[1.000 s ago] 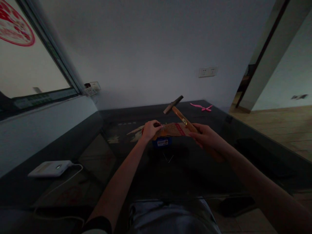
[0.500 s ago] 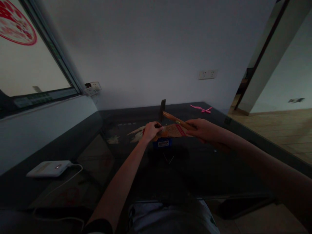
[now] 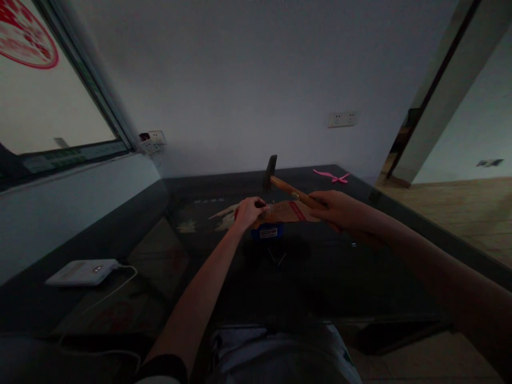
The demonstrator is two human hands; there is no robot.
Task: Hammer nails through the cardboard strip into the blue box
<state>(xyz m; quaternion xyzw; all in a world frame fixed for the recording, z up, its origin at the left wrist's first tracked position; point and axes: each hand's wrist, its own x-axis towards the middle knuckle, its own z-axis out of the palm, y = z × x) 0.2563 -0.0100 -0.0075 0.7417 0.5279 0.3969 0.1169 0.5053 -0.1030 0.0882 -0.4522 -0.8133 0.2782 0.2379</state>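
Note:
My right hand (image 3: 335,207) is wrapped round the wooden handle of a hammer (image 3: 286,185), whose dark head is raised above the table. Below it lies a flat brown patterned piece with a red stripe (image 3: 286,212), resting over a blue box (image 3: 267,232). My left hand (image 3: 250,212) is closed at the left part of this piece, thumb and fingers pinched together; what they pinch is too small to make out. Two thin nail-like pieces (image 3: 277,258) lie on the table in front of the blue box.
On the dark glossy table (image 3: 320,298), a white device (image 3: 83,272) with a cable lies at the left. A pink ribbon-like item (image 3: 334,177) is near the back right edge. A wall with sockets (image 3: 342,119) stands behind.
The hammer head has risen slightly and its handle is tilted more. My left hand stays at the brown piece. The whole view has shifted a little.

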